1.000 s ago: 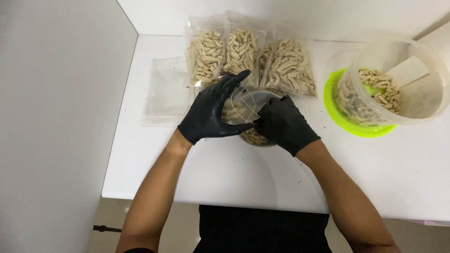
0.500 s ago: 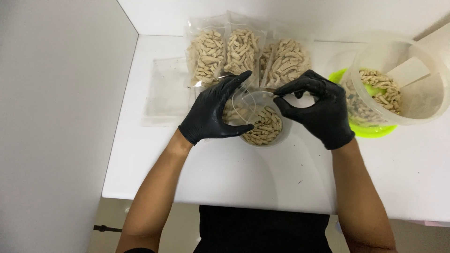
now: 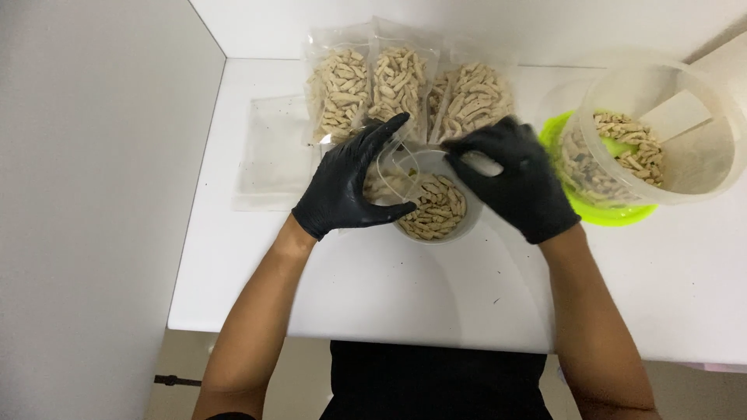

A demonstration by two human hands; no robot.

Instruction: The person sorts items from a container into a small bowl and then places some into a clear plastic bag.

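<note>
At the centre of the frame your left hand [image 3: 352,187], in a black glove, is curled around the near side of a clear plastic bag [image 3: 398,173], thumb and fingers clamped on its film. Your right hand [image 3: 520,180], also gloved, pinches the bag's upper edge between thumb and forefinger. The bag sits over a small round tub [image 3: 436,211] of pale, stubby pieces on the white table [image 3: 373,288]. Three filled bags [image 3: 405,89] lie side by side at upper centre, just behind your hands. An empty flat bag [image 3: 268,152] lies at left. A large clear bucket [image 3: 661,140] stands on a green lid [image 3: 603,211] at upper right.
</note>
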